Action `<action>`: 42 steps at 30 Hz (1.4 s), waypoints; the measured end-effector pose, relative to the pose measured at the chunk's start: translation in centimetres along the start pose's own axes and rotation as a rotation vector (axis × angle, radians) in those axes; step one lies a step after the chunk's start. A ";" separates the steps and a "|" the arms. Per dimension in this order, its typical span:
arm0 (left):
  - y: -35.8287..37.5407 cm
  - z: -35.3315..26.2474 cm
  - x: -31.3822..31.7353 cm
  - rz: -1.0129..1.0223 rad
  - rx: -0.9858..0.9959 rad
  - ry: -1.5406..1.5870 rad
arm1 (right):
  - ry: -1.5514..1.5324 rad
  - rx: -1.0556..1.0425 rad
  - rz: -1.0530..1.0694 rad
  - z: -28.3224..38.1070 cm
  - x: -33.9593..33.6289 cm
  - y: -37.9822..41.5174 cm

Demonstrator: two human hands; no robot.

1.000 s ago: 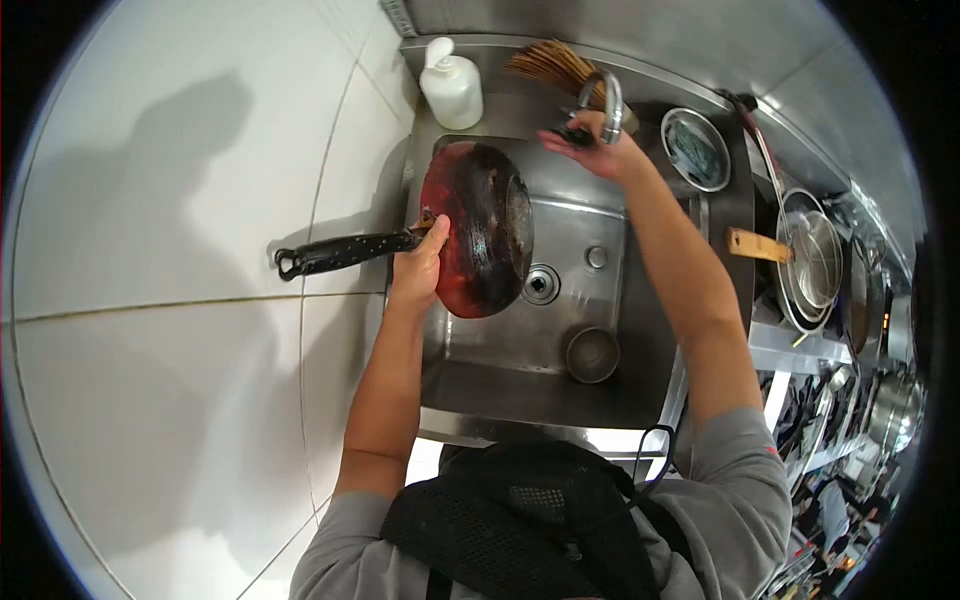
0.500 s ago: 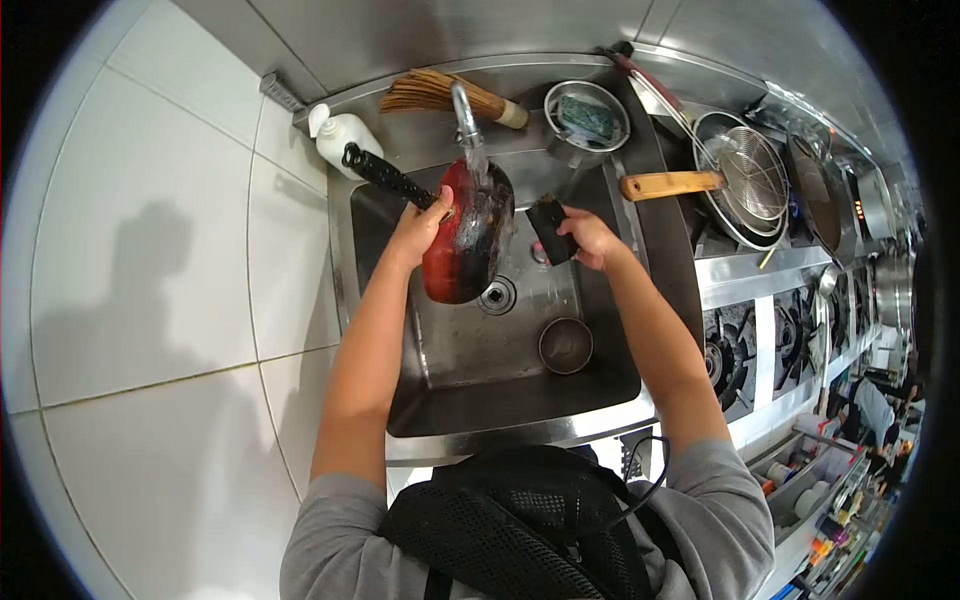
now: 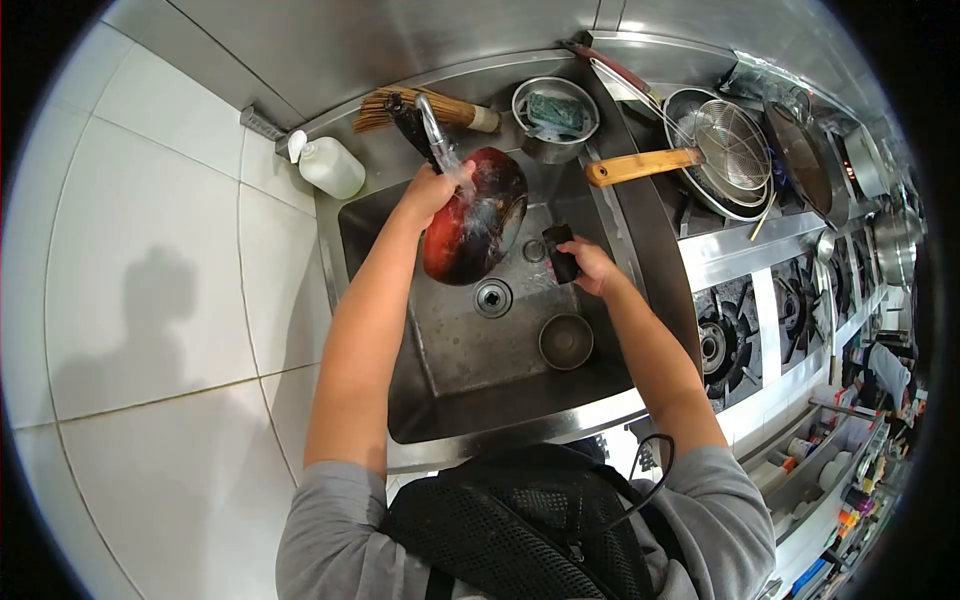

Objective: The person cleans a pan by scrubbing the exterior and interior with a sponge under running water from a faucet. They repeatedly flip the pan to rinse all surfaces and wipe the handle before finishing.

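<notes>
My left hand grips the black handle of a red and black pan, close to where the handle joins it. The pan is tilted over the steel sink, its outer side facing up. Water from the faucet runs onto the pan near my fingers. To the right, apart from the pan, my right hand is closed on a black scrubbing pad. A small round metal bowl rests on the sink bottom below it, near the drain.
Behind the sink are a white bottle, a straw brush and a metal pot with a green sponge. Strainers with a wooden handle lie at right, beside stove burners. A tiled wall stands at left.
The pan has turned, its handle now pointing up behind the faucet, and more of its rounded outside shows. My right hand with the pad has moved slightly down. The view has shifted a little.
</notes>
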State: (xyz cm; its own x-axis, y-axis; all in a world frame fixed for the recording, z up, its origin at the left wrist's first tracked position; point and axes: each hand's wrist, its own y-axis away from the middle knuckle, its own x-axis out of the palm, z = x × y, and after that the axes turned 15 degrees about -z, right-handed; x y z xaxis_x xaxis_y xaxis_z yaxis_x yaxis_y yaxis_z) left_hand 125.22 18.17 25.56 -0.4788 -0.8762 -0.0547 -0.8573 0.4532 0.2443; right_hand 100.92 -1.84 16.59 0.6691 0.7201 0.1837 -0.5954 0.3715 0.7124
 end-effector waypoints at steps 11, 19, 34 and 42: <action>3.5 1.5 0.4 -0.506 0.027 0.017 | 0.159 -0.486 -0.122 3.7 7.4 3.2; 9.7 -1.1 -1.3 -0.778 0.003 0.393 | 1.000 -1.529 -0.238 3.4 16.0 9.4; 10.7 -0.2 -1.8 -0.785 0.018 0.338 | 0.947 -1.670 -0.149 3.1 20.0 8.7; 14.9 -1.8 -1.4 -0.738 0.109 0.002 | 0.471 -0.801 0.218 9.3 18.8 -1.4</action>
State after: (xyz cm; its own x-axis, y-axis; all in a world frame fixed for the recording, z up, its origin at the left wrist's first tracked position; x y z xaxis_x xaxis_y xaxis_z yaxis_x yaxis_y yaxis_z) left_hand 113.47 25.89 31.03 0.2290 -0.9593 -0.1656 -0.9697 -0.2396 0.0473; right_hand 118.47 5.72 25.33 0.3641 0.9178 -0.1587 -0.9302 0.3667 -0.0133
